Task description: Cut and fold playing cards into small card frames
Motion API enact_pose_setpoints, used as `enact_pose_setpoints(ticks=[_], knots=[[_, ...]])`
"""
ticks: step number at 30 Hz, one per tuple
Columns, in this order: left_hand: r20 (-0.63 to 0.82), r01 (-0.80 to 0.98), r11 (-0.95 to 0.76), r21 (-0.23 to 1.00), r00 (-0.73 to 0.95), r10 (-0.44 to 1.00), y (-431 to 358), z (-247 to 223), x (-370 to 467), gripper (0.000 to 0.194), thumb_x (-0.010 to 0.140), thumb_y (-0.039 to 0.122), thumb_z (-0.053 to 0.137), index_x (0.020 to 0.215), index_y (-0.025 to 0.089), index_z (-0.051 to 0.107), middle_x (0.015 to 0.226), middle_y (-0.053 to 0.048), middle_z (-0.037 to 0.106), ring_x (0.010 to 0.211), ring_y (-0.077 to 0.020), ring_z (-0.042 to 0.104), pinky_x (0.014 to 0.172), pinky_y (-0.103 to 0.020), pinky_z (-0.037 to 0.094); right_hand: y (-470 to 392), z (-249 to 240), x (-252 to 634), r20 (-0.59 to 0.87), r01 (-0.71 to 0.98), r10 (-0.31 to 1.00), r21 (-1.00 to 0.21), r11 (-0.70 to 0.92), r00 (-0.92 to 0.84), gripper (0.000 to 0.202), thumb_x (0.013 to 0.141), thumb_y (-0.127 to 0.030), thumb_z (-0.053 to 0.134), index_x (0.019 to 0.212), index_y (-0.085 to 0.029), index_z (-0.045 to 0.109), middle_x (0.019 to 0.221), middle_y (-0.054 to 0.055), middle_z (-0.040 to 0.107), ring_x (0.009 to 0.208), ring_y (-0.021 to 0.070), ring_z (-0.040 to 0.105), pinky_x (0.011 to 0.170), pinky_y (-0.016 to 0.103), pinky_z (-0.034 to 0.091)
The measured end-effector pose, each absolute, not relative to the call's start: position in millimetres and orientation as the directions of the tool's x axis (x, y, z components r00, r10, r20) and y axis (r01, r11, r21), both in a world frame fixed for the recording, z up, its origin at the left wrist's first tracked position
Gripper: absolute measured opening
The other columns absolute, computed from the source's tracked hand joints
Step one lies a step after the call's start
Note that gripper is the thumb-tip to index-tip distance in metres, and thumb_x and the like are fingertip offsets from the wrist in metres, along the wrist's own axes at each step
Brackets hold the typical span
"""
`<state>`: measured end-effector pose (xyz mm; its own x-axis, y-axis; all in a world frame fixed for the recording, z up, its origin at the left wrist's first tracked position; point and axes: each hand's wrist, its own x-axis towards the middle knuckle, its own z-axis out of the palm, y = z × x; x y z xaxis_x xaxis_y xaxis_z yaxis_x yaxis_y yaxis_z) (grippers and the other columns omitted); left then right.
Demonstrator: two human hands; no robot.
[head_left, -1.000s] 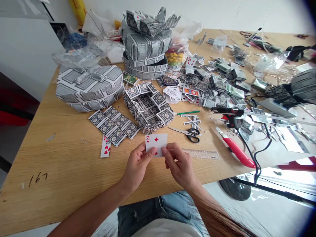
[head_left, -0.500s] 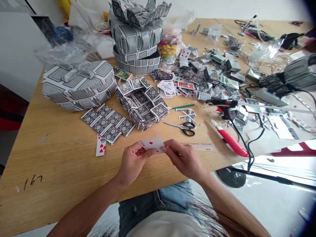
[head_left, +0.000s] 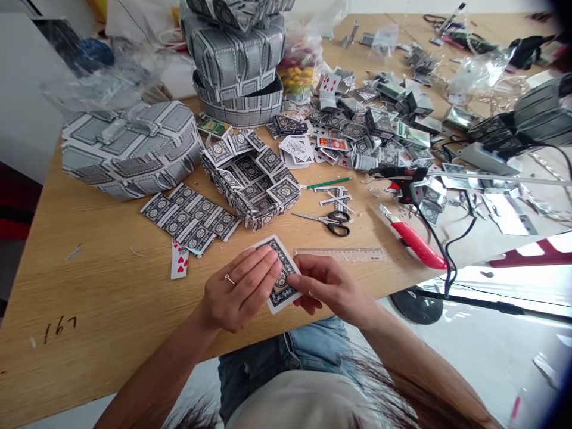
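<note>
You're handling a card [head_left: 284, 287] in the narrow grip of left hand [head_left: 241, 291] and right hand [head_left: 328, 287], box [head_left: 280, 192] at eleven o'clock; the next move likely needs light pressure.

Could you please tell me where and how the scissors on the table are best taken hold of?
By the black handles, I think, with the right hand once it is free of the card, coming from the near right. The scissors lie flat, handles to the right and blades pointing left, so this should avoid the sharp part. Paper strips lie just beyond the handles, so the near side looks freer.
</note>
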<state>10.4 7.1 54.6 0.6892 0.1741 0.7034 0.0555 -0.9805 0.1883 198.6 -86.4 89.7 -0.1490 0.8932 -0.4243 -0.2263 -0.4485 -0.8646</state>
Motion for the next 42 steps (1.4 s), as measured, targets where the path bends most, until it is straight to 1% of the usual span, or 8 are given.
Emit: enact_pose_setpoints(ticks=[8,13,17,22,24,27,35,42], knots=[[0.712,0.200,-0.929,0.313,0.598,0.368,9,43,19,0.039,0.092,0.012,0.055,0.130,0.021,0.056,0.131,-0.013,0.063,0.128,-0.0261,0.055,0.105,-0.044,0.049,-83,86,208,-0.348,-0.083,0.933,-0.931,-0.355,-0.089,0.038,0.084,-0.051,0.066,0.073,-0.018,0.051,0.062,-0.004,0.053,0.050,0.0059,0.047,0.044,0.018,0.037],[0.686,0.159,-0.952,0.263,0.663,0.300,10,41,19,0.039,0.090,0.010,0.058,0.128,0.017,0.059,0.122,-0.013,0.068,0.121,-0.0239,0.060,0.103,-0.038,0.050,-83,86,215,-0.397,-0.075,0.914,-0.912,-0.402,-0.081,0.042,0.081,-0.055,0.068,0.073,-0.018,0.050,0.059,-0.005,0.053,0.048,0.0057,0.045,0.042,0.017,0.034],[0.626,0.142,-0.872,0.468,0.644,0.440,0,39,21,0.037,0.089,0.007,0.057,0.124,0.020,0.063,0.117,-0.008,0.072,0.110,-0.0198,0.067,0.098,-0.030,0.053,-82,87,221,-0.346,-0.073,0.931,-0.932,-0.355,-0.117,0.049,0.081,-0.066,0.061,0.072,-0.019,0.051,0.060,-0.003,0.054,0.048,0.0070,0.045,0.043,0.020,0.036],[-0.003,0.155,-0.069,0.985,0.426,0.905,-19,37,38,0.017,0.079,0.030,0.076,0.093,0.020,0.074,0.090,-0.004,0.077,0.079,-0.0197,0.073,0.076,-0.029,0.059,-84,74,224,-0.045,0.340,0.981,-0.934,-0.108,0.187,0.043,0.078,-0.059,0.069,0.092,-0.019,0.059,0.087,0.003,0.063,0.072,0.0124,0.055,0.061,0.025,0.045],[-0.272,0.060,0.274,0.960,0.435,0.858,-23,37,45,0.034,0.069,0.037,0.083,0.094,0.016,0.072,0.092,-0.007,0.077,0.081,-0.0225,0.073,0.076,-0.033,0.059,-86,65,222,-0.063,0.402,0.988,-0.908,-0.116,0.142,0.034,0.082,-0.050,0.069,0.094,-0.020,0.059,0.088,0.003,0.065,0.074,0.0133,0.057,0.064,0.025,0.046],[-0.369,-0.047,0.455,0.889,0.516,0.773,-23,38,49,0.048,0.066,0.040,0.084,0.103,0.014,0.069,0.097,-0.009,0.076,0.086,-0.0231,0.072,0.080,-0.035,0.058,-88,52,223,-0.153,0.367,0.983,-0.912,-0.181,0.105,0.027,0.090,-0.045,0.059,0.085,-0.018,0.060,0.075,0.000,0.063,0.066,0.0126,0.056,0.061,0.025,0.045],[-0.330,0.049,0.354,0.934,0.498,0.802,-1,31,44,0.036,0.070,0.042,0.080,0.088,0.014,0.066,0.084,-0.005,0.072,0.075,-0.0161,0.066,0.063,-0.026,0.058,-82,44,261,-0.208,0.543,0.978,-0.819,-0.185,0.020,0.030,0.093,-0.039,0.053,0.109,-0.017,0.068,0.088,0.004,0.070,0.073,0.0154,0.058,0.065,0.028,0.044],[-0.214,0.183,0.145,0.972,0.450,0.867,7,16,41,0.033,0.078,0.034,0.070,0.103,0.019,0.054,0.092,-0.004,0.068,0.077,-0.0165,0.068,0.060,-0.025,0.055,-95,48,290,0.000,0.650,0.938,-0.721,-0.240,0.347,0.033,0.090,-0.033,0.056,0.117,-0.021,0.071,0.091,0.006,0.073,0.065,0.0148,0.057,0.060,0.028,0.043]])
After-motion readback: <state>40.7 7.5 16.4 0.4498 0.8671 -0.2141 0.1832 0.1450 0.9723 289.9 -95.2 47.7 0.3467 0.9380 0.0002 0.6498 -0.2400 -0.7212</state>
